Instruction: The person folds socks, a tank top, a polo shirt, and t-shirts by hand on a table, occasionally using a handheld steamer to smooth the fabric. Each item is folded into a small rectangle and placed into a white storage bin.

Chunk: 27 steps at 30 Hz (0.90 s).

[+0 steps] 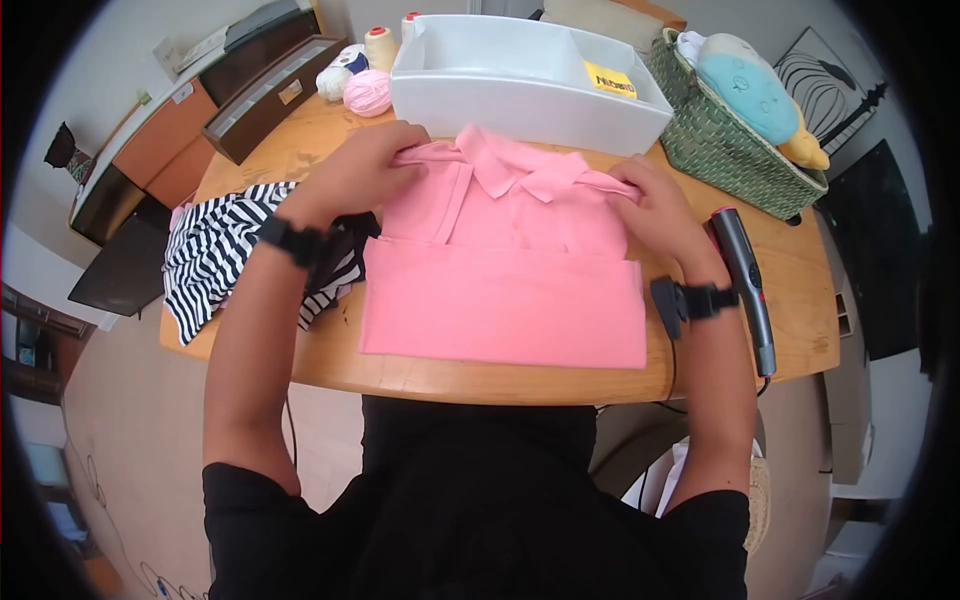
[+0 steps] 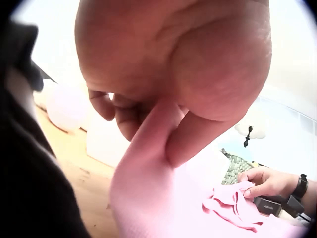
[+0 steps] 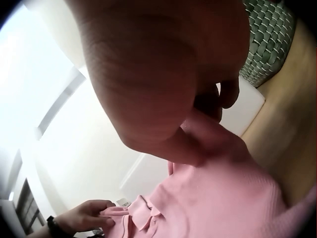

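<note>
A pink polo shirt (image 1: 505, 270) lies at the centre of the head view on a round wooden table (image 1: 790, 270), its bottom part folded up so that a straight edge runs across the middle of the garment and the collar points toward the top of the frame. The left hand (image 1: 355, 170) grips the shirt's shoulder at the upper left of the garment, fingers curled into the cloth; the left wrist view shows fabric pinched between thumb and fingers (image 2: 126, 116). The right hand (image 1: 655, 205) grips the opposite shoulder at the right of the collar, and in the right wrist view its fingers (image 3: 218, 96) are bent round a fold of pink cloth, though that view is blurred close up.

Just beyond the collar stands a white plastic bin (image 1: 530, 105) with a yellow label inside. To its right, at the upper right of the frame, sits a green woven basket (image 1: 725, 145) holding a blue plush toy (image 1: 750, 90). A hair straightener (image 1: 748, 285) lies on the table just right of the right wrist. A striped black-and-white garment (image 1: 215, 255) lies crumpled at the left edge of the table, partly under the left forearm. A pink yarn ball (image 1: 368, 92) sits left of the bin.
</note>
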Each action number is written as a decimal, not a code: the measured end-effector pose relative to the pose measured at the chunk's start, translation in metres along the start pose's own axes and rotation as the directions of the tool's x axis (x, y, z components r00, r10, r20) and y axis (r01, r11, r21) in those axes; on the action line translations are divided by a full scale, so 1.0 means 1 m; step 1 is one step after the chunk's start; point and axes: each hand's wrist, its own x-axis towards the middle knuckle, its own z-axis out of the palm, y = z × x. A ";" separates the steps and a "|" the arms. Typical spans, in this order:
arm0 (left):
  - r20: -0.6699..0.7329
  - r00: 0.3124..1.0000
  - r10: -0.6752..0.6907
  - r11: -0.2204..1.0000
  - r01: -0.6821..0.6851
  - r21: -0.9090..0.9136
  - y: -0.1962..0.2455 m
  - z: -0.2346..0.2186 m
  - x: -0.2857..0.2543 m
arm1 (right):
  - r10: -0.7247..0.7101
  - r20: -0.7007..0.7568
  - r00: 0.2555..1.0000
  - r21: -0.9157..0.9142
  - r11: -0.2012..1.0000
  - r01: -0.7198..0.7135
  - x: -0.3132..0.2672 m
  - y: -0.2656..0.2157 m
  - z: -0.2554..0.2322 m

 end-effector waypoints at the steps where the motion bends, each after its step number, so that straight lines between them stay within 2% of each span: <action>1: 0.006 1.000 -0.007 1.000 0.007 -0.004 0.006 -0.004 -0.012 | -0.024 -0.032 0.999 0.004 1.000 0.024 -0.012 -0.013 -0.007; 2: -0.026 0.995 0.099 0.993 -0.097 0.067 0.013 -0.009 -0.026 | -0.049 -0.064 0.997 0.006 0.999 0.049 -0.027 -0.026 -0.013; 4: -0.047 0.959 0.278 0.947 -0.266 0.179 0.021 -0.010 -0.057 | -0.199 -0.074 0.977 -0.015 0.980 0.199 -0.063 -0.035 -0.022; 6: 0.077 0.957 0.279 0.940 -0.289 0.180 0.027 -0.005 -0.090 | -0.202 0.081 0.976 -0.036 0.978 0.206 -0.098 -0.043 -0.021; 7: 0.076 0.960 0.270 0.943 -0.279 0.179 0.029 0.002 -0.103 | -0.204 0.089 0.975 -0.029 0.978 0.208 -0.107 -0.045 -0.017; 9: 0.218 0.948 0.234 0.948 -0.272 0.166 0.030 0.015 -0.120 | -0.107 0.319 0.942 -0.048 0.991 0.128 -0.121 -0.049 -0.012; 10: 0.223 0.946 0.235 0.948 -0.274 0.163 0.033 0.013 -0.122 | -0.101 0.319 0.942 -0.047 0.991 0.122 -0.121 -0.050 -0.015; 12: 0.320 0.936 0.149 0.965 -0.208 0.160 0.045 -0.002 -0.122 | -0.119 0.294 0.948 0.091 0.991 0.096 -0.115 -0.056 -0.026; 13: 0.390 0.921 -0.016 0.969 -0.082 0.234 0.059 -0.012 -0.118 | -0.115 0.291 0.950 0.090 0.992 0.093 -0.112 -0.062 -0.028; 14: 0.389 0.921 -0.014 0.968 -0.085 0.236 0.058 -0.004 -0.114 | -0.098 0.235 0.967 0.055 0.995 0.087 -0.106 -0.070 -0.028; 15: 0.238 0.961 0.141 0.972 -0.181 0.152 0.054 0.008 -0.111 | -0.084 0.178 0.980 0.020 0.996 0.082 -0.099 -0.078 -0.025; 16: 0.067 0.957 0.283 0.954 -0.288 0.086 0.055 0.016 -0.107 | -0.089 0.174 0.981 0.017 0.996 0.087 -0.092 -0.086 -0.018; 17: 0.238 0.940 0.244 0.952 -0.280 0.127 0.067 0.014 -0.099 | -0.174 0.194 0.966 0.006 0.984 0.176 -0.085 -0.094 -0.007; 18: 0.237 0.939 0.248 0.950 -0.284 0.131 0.071 0.022 -0.098 | -0.255 0.213 0.943 -0.004 0.965 0.262 -0.080 -0.098 0.003; 19: 0.250 0.933 0.258 0.929 -0.311 0.202 0.071 0.034 -0.100 | -0.254 0.209 0.944 -0.008 0.965 0.261 -0.077 -0.097 0.013; 20: 0.265 0.927 0.265 0.903 -0.336 0.269 0.069 0.042 -0.101 | -0.270 0.299 0.915 -0.071 0.950 0.303 -0.076 -0.093 0.024; 21: 0.378 0.906 0.193 0.889 -0.324 0.323 0.064 0.043 -0.099 | -0.277 0.389 0.879 -0.128 0.928 0.349 -0.075 -0.087 0.033; 24: 0.345 0.926 0.150 0.902 -0.271 0.336 0.049 0.049 -0.093 | -0.193 0.405 0.894 -0.228 0.925 0.303 -0.068 -0.064 0.046; 27: 0.351 0.929 0.118 0.897 -0.251 0.363 0.046 0.049 -0.096 | -0.164 0.434 0.886 -0.224 0.933 0.282 -0.066 -0.063 0.045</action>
